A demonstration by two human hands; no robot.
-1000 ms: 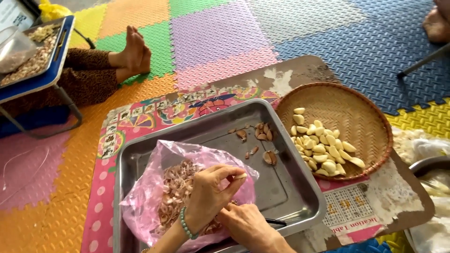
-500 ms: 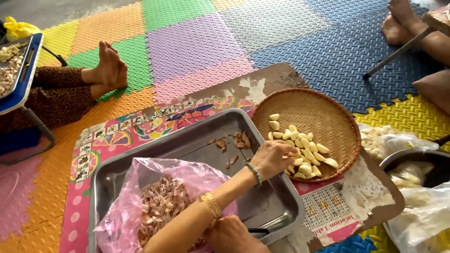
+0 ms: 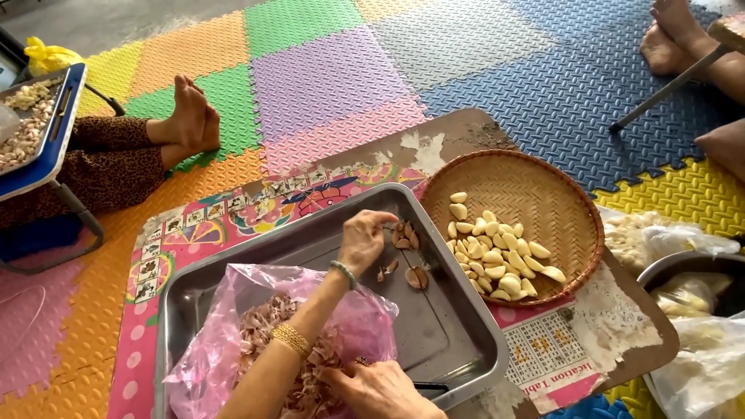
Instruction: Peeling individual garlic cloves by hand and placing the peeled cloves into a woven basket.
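Observation:
My left hand (image 3: 363, 239), with a green bangle and a gold bracelet on the arm, reaches across the metal tray (image 3: 466, 341). Its fingertips pinch one of several unpeeled garlic cloves (image 3: 405, 236) lying near the tray's far right side. My right hand (image 3: 380, 390) rests at the tray's near edge, closed around a small knife whose dark end (image 3: 431, 386) sticks out to the right. A pink plastic bag (image 3: 225, 341) full of garlic skins (image 3: 260, 330) lies in the tray under my left forearm. A round woven basket (image 3: 543, 194) to the right holds peeled cloves (image 3: 497, 252).
The tray and basket sit on a low table with a patterned cloth (image 3: 256, 213) over colourful foam floor mats. Another person's bare feet (image 3: 190, 116) lie at the left beside a blue tray of garlic (image 3: 31, 128). More feet (image 3: 675, 35) show top right. A metal bowl (image 3: 683, 268) and plastic bags (image 3: 698, 365) are at the right.
My left hand went from the pink bag to the basket rim, then pulled back to the unpeeled cloves in the tray. The camera view shifted right.

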